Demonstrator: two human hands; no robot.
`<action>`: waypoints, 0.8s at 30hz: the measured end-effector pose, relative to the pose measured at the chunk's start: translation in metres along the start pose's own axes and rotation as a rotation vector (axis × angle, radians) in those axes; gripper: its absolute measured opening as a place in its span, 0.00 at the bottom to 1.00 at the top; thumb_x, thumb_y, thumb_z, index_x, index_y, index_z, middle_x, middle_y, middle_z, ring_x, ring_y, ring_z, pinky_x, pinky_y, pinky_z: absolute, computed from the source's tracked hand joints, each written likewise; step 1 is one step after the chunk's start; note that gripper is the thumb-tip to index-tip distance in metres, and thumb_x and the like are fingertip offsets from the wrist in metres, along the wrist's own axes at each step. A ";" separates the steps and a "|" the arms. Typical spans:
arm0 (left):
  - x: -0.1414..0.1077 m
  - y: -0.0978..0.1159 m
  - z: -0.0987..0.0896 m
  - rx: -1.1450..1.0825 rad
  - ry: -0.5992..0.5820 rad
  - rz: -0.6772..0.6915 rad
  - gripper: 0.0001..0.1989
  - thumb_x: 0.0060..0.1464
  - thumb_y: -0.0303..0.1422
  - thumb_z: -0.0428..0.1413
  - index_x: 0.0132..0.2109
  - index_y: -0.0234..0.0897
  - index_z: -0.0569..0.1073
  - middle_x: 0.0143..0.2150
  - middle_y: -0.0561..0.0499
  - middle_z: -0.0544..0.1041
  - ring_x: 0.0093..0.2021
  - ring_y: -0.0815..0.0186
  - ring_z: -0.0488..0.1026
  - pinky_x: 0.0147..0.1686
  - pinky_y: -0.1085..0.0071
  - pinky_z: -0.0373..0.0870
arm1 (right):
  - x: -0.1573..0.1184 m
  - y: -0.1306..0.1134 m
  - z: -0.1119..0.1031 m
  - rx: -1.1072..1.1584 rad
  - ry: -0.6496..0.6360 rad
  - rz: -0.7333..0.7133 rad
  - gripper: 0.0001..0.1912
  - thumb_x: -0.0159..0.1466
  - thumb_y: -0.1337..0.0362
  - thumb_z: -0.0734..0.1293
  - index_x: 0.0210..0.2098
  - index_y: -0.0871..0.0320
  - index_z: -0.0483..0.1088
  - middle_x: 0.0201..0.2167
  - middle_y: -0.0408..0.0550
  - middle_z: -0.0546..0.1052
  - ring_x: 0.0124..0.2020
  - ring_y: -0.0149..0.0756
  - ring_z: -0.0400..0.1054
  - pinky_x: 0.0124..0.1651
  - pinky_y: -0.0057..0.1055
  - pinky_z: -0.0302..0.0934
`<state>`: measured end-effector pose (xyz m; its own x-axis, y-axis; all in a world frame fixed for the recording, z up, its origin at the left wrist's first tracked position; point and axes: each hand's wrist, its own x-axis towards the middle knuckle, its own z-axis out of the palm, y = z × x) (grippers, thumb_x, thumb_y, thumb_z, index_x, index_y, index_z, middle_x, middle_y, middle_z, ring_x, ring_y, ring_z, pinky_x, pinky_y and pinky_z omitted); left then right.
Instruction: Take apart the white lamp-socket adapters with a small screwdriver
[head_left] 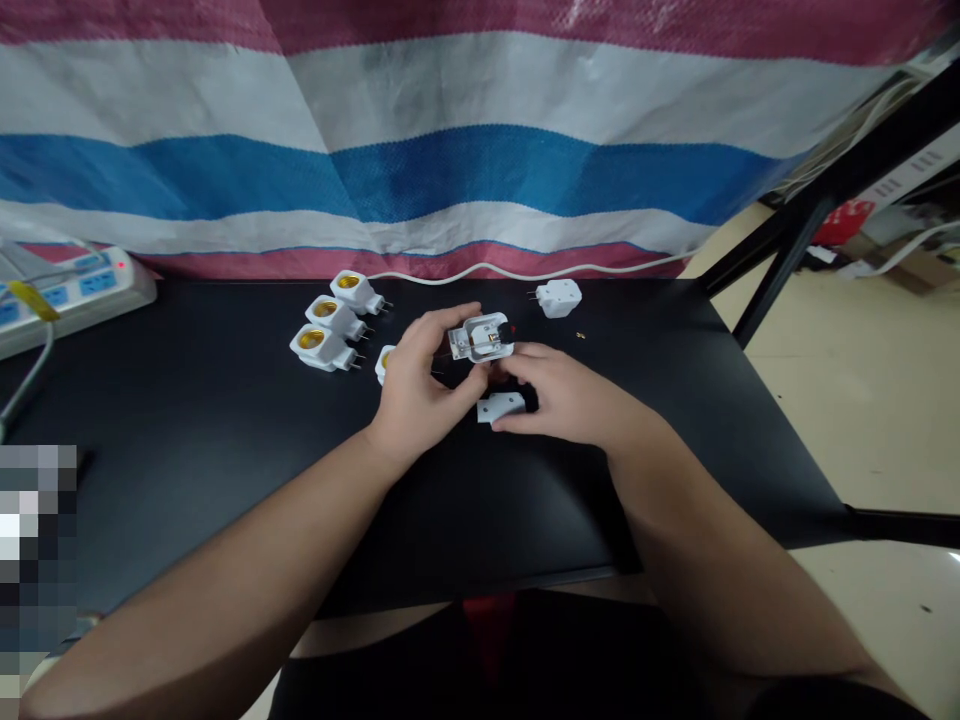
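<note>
My left hand (424, 385) is closed around an opened white plug housing (480, 338), its hollow side facing up. Metal contacts and a small dark part show inside it. My right hand (559, 390) is beside it, fingertips close under the housing's right edge. Between its thumb and fingers sits a white plastic cover (501, 407) with small holes; the fingers' far side is partly hidden. Behind my left hand a white lamp-socket plug (383, 363) is mostly hidden.
Several white socket plugs with gold threads (324, 312) stand in a row at left. Another white plug (559, 297) and a tiny brass piece (580, 335) lie at right. A power strip (112, 290) is far left. A white cable (450, 275) runs along the black table's (225, 480) back edge.
</note>
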<state>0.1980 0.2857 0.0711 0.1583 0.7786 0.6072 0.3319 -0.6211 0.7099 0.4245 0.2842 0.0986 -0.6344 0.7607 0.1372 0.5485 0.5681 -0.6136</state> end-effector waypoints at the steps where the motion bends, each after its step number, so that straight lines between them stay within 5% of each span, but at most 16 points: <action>1: 0.000 -0.001 0.001 -0.030 -0.005 -0.020 0.29 0.56 0.27 0.67 0.64 0.41 0.76 0.59 0.43 0.81 0.52 0.56 0.79 0.46 0.62 0.78 | -0.002 0.002 -0.004 0.026 0.080 0.009 0.20 0.63 0.60 0.80 0.53 0.54 0.78 0.50 0.52 0.81 0.49 0.47 0.77 0.54 0.43 0.71; 5: -0.003 -0.006 0.007 -0.172 -0.084 -0.127 0.25 0.55 0.27 0.68 0.61 0.39 0.79 0.56 0.42 0.80 0.46 0.59 0.80 0.40 0.66 0.79 | -0.005 0.007 -0.010 0.150 0.346 -0.017 0.21 0.68 0.60 0.76 0.60 0.50 0.76 0.49 0.50 0.81 0.43 0.41 0.76 0.50 0.42 0.73; 13: -0.001 -0.008 0.007 -0.687 -0.249 -0.535 0.22 0.56 0.32 0.73 0.55 0.38 0.77 0.47 0.47 0.84 0.37 0.66 0.84 0.41 0.66 0.86 | -0.004 0.012 0.000 0.191 0.303 -0.011 0.19 0.70 0.64 0.73 0.60 0.46 0.80 0.55 0.50 0.78 0.48 0.43 0.78 0.55 0.46 0.79; 17: -0.001 -0.011 0.008 -0.771 -0.278 -0.597 0.20 0.54 0.30 0.75 0.47 0.37 0.74 0.50 0.48 0.84 0.39 0.66 0.87 0.43 0.67 0.88 | -0.006 0.014 -0.002 0.196 0.279 0.017 0.16 0.70 0.64 0.73 0.57 0.46 0.82 0.54 0.50 0.79 0.48 0.43 0.78 0.53 0.45 0.79; 24: 0.001 -0.007 0.008 -0.905 -0.301 -0.749 0.24 0.50 0.30 0.78 0.49 0.36 0.75 0.40 0.51 0.85 0.40 0.66 0.87 0.44 0.68 0.89 | -0.003 0.013 -0.003 0.071 0.336 0.023 0.10 0.68 0.66 0.73 0.47 0.50 0.82 0.42 0.47 0.80 0.40 0.40 0.76 0.47 0.41 0.75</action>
<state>0.2028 0.2917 0.0640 0.4557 0.8863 -0.0825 -0.3173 0.2484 0.9152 0.4351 0.2900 0.0926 -0.4011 0.8407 0.3637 0.5142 0.5352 -0.6702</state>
